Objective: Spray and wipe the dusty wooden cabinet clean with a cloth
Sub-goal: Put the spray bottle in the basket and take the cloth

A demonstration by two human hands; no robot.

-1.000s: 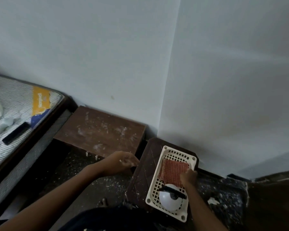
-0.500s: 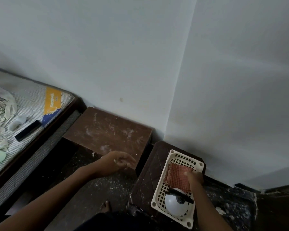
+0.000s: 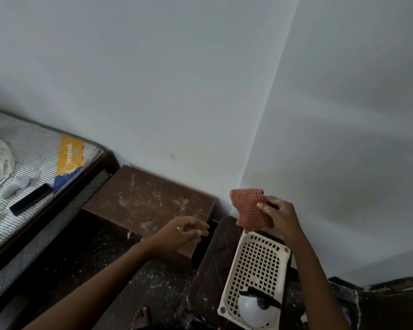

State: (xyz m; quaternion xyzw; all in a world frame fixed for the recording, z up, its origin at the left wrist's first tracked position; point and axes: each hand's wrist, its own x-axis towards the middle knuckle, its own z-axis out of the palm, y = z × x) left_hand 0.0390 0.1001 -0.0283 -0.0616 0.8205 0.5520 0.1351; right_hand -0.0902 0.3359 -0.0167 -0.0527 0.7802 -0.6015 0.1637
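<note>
Head view: cloth (image 3: 249,208) is pinched in right hand (image 3: 280,215) and held clear above basket (image 3: 287,250), likely for carrying to cabinet (image 3: 148,201). Left hand (image 3: 184,231) is held loose and empty at the dusty cabinet's front edge. Spray bottle (image 3: 253,310) is left lying in basket, so spraying is judged pending.

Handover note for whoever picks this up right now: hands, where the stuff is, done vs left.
Left hand: loosely curled, holds nothing, over the front edge of the wooden cabinet.
Right hand: grips the red checked cloth in the air above the white basket.
Spray bottle: in the near end of the basket, not held.
Done: cloth is in hand.
Left: the cabinet top is streaked with white dust and shows no wiped patch. Pick up the bottle, spray, then wipe.
</note>
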